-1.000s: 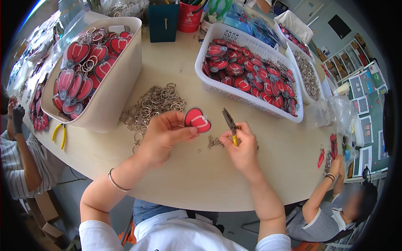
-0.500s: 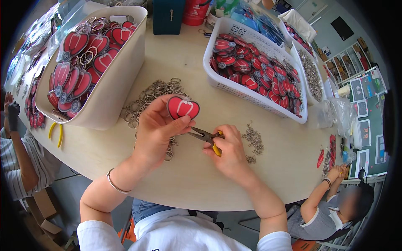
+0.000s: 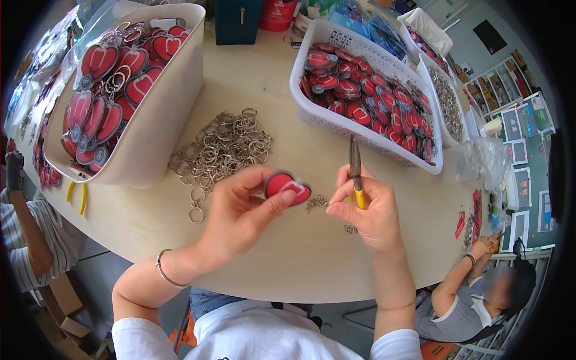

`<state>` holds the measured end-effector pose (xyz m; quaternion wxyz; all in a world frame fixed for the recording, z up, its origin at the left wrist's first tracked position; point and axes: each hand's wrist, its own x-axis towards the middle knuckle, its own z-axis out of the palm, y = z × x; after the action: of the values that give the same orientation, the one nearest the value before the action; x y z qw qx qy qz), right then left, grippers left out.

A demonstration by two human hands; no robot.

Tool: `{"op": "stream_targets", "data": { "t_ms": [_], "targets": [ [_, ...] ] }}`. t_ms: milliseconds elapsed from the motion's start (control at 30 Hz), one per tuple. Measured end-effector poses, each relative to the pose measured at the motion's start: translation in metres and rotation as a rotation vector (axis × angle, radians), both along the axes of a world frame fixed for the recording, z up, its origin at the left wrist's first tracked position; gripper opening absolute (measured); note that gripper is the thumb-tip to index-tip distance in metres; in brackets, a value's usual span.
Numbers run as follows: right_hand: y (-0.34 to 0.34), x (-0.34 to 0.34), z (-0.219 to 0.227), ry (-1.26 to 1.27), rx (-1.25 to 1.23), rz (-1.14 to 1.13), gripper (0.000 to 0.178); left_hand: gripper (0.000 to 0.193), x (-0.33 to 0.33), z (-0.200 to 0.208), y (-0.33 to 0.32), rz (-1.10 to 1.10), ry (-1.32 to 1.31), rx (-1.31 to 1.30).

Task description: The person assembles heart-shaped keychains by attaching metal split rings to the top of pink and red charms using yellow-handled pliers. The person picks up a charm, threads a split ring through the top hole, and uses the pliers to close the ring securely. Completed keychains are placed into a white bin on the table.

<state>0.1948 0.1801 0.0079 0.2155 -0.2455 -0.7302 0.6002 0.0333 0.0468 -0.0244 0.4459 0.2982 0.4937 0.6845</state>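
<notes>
My left hand [image 3: 240,210] pinches a red heart-shaped charm [image 3: 277,183] with a dark rim and a white line figure, between thumb and fingers. To its right, my right hand [image 3: 378,210] is closed around needle-nose pliers [image 3: 355,161] with yellow grips, their jaws pointing up and apart from the charm. Beyond my left hand lies a heap of silver split rings [image 3: 225,144], with a couple straggling toward me. Between my hands, small metal links [image 3: 316,203] lie on the table, partly hidden behind my right hand. Whether the pliers hold anything is too small to tell.
At left stands a cream bin [image 3: 177,102] full of red charms with rings, with yellow-handled pliers [image 3: 83,195] beside it. A white basket [image 3: 369,129] of charms sits far right. Co-workers sit at the left and right [image 3: 462,300] edges of the table [image 3: 270,264].
The pliers have moved right, away from the charm, and their jaws have swung from pointing left to pointing up. My left hand has shifted right and nearer, tilting the charm.
</notes>
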Motion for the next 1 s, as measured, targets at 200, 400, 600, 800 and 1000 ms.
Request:
{"op": "stream_targets", "data": {
  "t_ms": [200, 400, 600, 800, 1000],
  "targets": [
    [0.004, -0.015, 0.006, -0.046, 0.086, 0.115, 0.016, 0.011, 0.004, 0.005, -0.002, -0.038, 0.341, 0.018],
    [0.006, -0.014, 0.006, -0.065, 0.111, 0.187, 0.018, 0.019, 0.002, 0.005, -0.002, 0.017, 0.659, 0.149],
    [0.011, -0.014, 0.006, -0.081, 0.032, 0.273, 0.022, 0.019, -0.004, 0.007, -0.002, 0.016, 0.854, 0.27],
    [0.0, -0.014, 0.001, -0.065, -0.187, 0.19, 0.022, 0.025, -0.001, 0.005, 0.001, 0.203, 1.149, 0.425],
    [-0.026, -0.012, 0.008, -0.015, 0.286, 0.004, 0.018, 0.024, 0.005, 0.002, -0.004, 0.13, 0.919, 0.294]
  ]
}}
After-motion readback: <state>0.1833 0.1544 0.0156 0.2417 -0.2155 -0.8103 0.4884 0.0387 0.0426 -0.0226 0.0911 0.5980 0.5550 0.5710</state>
